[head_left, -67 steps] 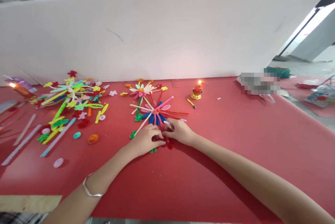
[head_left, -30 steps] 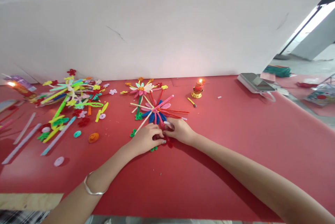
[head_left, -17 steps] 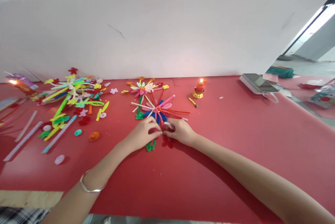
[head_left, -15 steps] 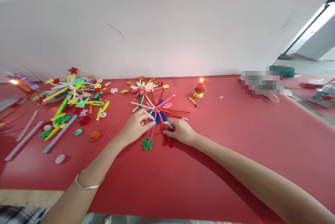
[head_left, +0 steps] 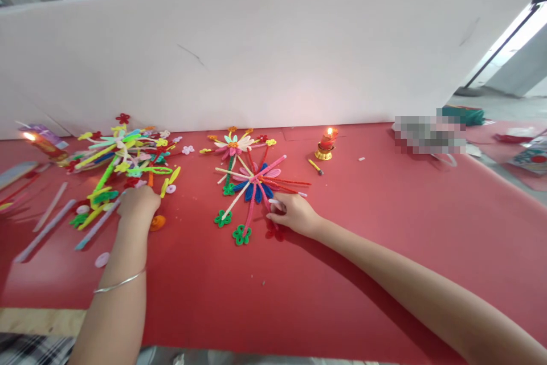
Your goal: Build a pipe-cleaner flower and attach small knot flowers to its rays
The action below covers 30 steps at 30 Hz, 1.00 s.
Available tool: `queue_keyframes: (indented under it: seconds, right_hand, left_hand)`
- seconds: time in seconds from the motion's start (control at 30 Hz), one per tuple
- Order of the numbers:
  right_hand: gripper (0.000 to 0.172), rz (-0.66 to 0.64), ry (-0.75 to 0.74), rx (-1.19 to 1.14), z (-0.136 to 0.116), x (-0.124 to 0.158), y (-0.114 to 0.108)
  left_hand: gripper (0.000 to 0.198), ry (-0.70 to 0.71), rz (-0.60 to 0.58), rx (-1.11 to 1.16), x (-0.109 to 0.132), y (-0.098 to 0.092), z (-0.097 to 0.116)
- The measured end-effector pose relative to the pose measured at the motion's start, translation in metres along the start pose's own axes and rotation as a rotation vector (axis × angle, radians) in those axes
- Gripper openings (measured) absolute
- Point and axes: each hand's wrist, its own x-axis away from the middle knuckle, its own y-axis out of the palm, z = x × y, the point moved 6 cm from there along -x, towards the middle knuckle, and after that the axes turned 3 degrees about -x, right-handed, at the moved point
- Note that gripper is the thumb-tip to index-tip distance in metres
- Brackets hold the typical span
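Observation:
My right hand (head_left: 297, 214) is closed, with a slim white stick (head_left: 274, 201) poking out between its fingers. It rests at the lower right of a pipe-cleaner flower (head_left: 253, 179) with blue and pink petals and long pink, red and cream stems. Green flower ends (head_left: 241, 234) finish some of these stems, and a red flower end (head_left: 274, 232) lies just below my right hand. My left hand (head_left: 140, 205) reaches down at the near side of the pile of pipe-cleaner pieces (head_left: 123, 146). Its fingers are hidden behind the back of the hand.
A lit candle (head_left: 328, 140) in a gold holder stands behind a short yellow pencil (head_left: 315, 167). Another burning candle (head_left: 45, 146) is at far left. Behind the red table (head_left: 342, 296) rises a white board (head_left: 277, 52). A finished-looking flower (head_left: 233, 147) lies near the board.
My left hand has left the pipe-cleaner flower and moved left to the pile. A cream stem with a green flower end now shows where it was. My right hand has stayed in place.

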Motion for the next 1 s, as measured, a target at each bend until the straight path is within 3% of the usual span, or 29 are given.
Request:
queue_keyframes:
  seconds: [0.1, 0.2, 0.33, 0.53, 0.63, 0.77, 0.9, 1.0]
  right_hand:
    - [0.028, 0.005, -0.004, 0.002, 0.0, 0.0, 0.0]
    - [0.028, 0.005, -0.014, -0.002, -0.001, 0.0, 0.0]
    - [0.027, 0.009, -0.021, -0.008, -0.002, 0.0, -0.001]
    - [0.026, 0.009, -0.022, -0.003, 0.0, -0.001, 0.0]
    - [0.025, -0.001, -0.019, -0.004, 0.0, -0.001, 0.0]
    - [0.024, -0.005, -0.039, -0.001, -0.001, -0.001, 0.0]
    - [0.023, 0.006, -0.065, 0.022, -0.002, -0.001, 0.001]
    - [0.022, 0.013, -0.085, 0.048, -0.002, -0.001, 0.002]
  left_hand:
    - [0.046, -0.194, -0.047, -0.215, 0.004, 0.0, -0.006]
    - [0.06, -0.219, -0.054, -0.247, 0.008, -0.004, -0.001]
    - [0.06, -0.248, -0.05, -0.248, 0.011, -0.009, 0.0]
    - [0.043, -0.23, 0.163, -0.227, 0.022, -0.038, 0.015]
    - [0.031, -0.124, 0.236, -0.121, 0.029, -0.047, 0.039]
    - [0.018, 0.089, 0.206, 0.015, 0.036, -0.036, 0.079]
    - [0.018, 0.496, 0.195, 0.085, 0.055, -0.019, 0.127]
    - [0.022, 0.675, 0.119, 0.062, 0.075, -0.007, 0.153]
